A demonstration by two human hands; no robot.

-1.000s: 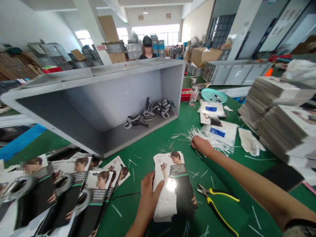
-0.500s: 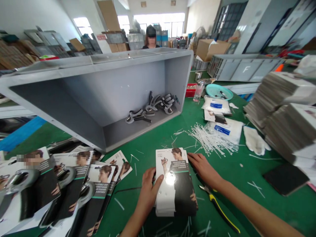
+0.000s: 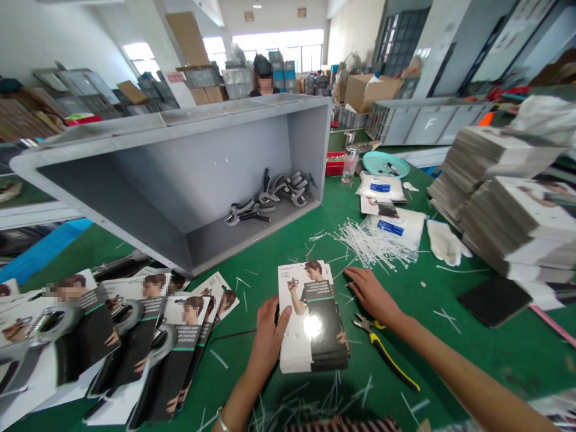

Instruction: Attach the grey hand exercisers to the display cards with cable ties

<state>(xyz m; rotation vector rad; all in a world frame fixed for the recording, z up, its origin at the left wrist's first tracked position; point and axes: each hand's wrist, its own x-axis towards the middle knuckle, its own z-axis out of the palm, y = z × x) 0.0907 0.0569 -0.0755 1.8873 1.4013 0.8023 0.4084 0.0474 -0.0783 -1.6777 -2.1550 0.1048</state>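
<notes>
My left hand [image 3: 267, 339] grips the left edge of a stack of printed cards [image 3: 314, 318], thumb on top. Each card shows a person using a grip trainer above a dark lower panel. My right hand [image 3: 371, 294] lies on the green mat with its fingers apart, just right of the stack and holding nothing. Below it are yellow-and-black handled pliers [image 3: 381, 348]. Loose white cable ties [image 3: 371, 245] lie beyond the fingertips. Several cards [image 3: 144, 342] are spread in an overlapping row to the left of my left hand.
A grey bin [image 3: 180, 180] lies on its side, holding several grip trainers [image 3: 265, 201]. Tall card stacks [image 3: 504, 204] stand at right. Also on the mat are bagged items [image 3: 381, 188], a white glove [image 3: 444, 242] and a black pad [image 3: 495, 301]. A co-worker [image 3: 264, 81] stands behind the bin.
My right hand has moved from the cable ties to beside the card stack. My left hand stays on the stack's left edge, and the view has shifted slightly.
</notes>
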